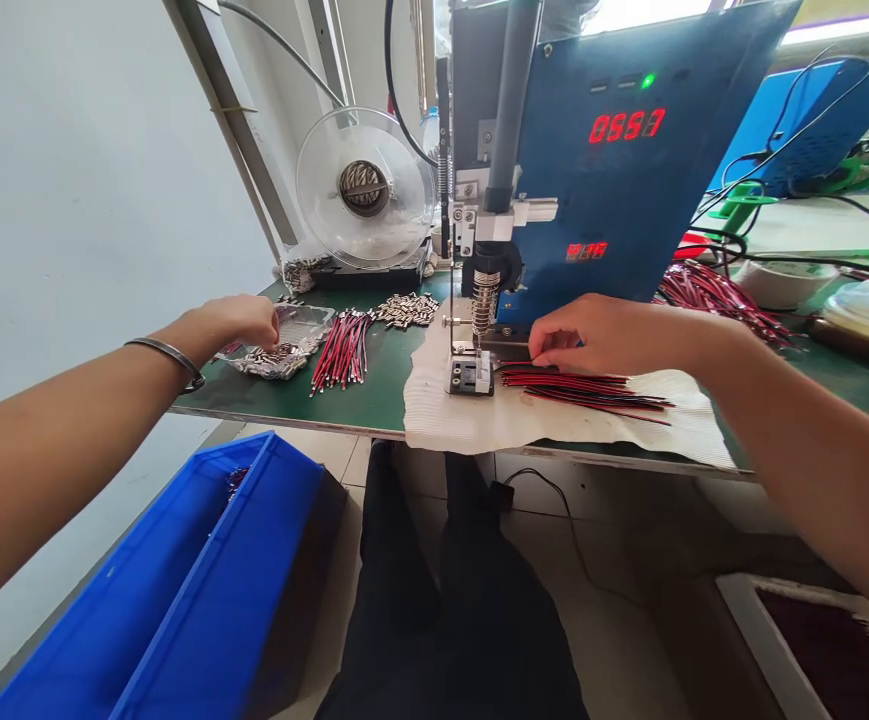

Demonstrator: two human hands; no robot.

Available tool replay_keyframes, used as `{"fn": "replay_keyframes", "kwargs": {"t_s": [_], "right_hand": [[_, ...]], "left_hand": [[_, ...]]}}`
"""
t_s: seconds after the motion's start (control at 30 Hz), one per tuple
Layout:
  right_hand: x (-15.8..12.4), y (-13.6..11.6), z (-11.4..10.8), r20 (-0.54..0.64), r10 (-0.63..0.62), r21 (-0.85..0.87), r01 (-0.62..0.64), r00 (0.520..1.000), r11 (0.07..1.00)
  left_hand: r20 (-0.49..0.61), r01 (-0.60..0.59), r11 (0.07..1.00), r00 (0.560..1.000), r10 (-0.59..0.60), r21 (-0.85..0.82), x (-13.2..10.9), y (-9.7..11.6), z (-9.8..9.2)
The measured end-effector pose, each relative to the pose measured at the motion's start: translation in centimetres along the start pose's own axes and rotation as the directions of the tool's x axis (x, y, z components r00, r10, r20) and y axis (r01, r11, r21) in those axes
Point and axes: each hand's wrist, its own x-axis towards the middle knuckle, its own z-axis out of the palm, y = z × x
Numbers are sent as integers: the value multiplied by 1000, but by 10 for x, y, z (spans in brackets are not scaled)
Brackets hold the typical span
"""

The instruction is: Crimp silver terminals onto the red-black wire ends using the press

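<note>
**Left hand [248,322] over the parts tray [317,318], right hand [573,335] at the wires [591,388]**

The person's two hands are well apart, one on either side of a blue machine's [614,190] press head [486,290]. The left hand, fingers curled, is at the clear tray, which holds small metal parts [273,362]; whether it grips one cannot be told.

The right hand bends its thumb and fingertips together at the left end of the red and black wires, just beside the small black fixture [470,378] under the press head. It touches the bundle, but the view does not settle whether a wire is pinched. These wires lie on a cream sheet [449,425] spread over the green table [385,385].

Between the tray and the sheet lies a second bundle of red and black wires [342,350], with a loose heap of metal pieces [406,310] just behind. A clear reel [321,190] stands farther back. The machine's upper display [627,126] glows red, reading 0557. A blue bin [254,560] sits below the table edge, at the person's left.
</note>
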Motion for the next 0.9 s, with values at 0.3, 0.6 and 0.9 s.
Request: {"fn": "replay_keyframes", "kwargs": {"t_s": [0.3, 0.6, 0.9], "right_hand": [[21, -4, -16, 200, -40, 148, 10, 979, 989], [16, 0, -10, 305, -65, 319, -37, 950, 947], [6, 9, -5, 253, -34, 383, -68, 967, 921]], "left_hand": [[8, 268, 962, 963, -269, 48, -8, 38, -8], [-102, 27, 963, 993, -56, -269, -12, 133, 15], [110, -137, 840, 968, 226, -524, -3, 161, 65]]}}
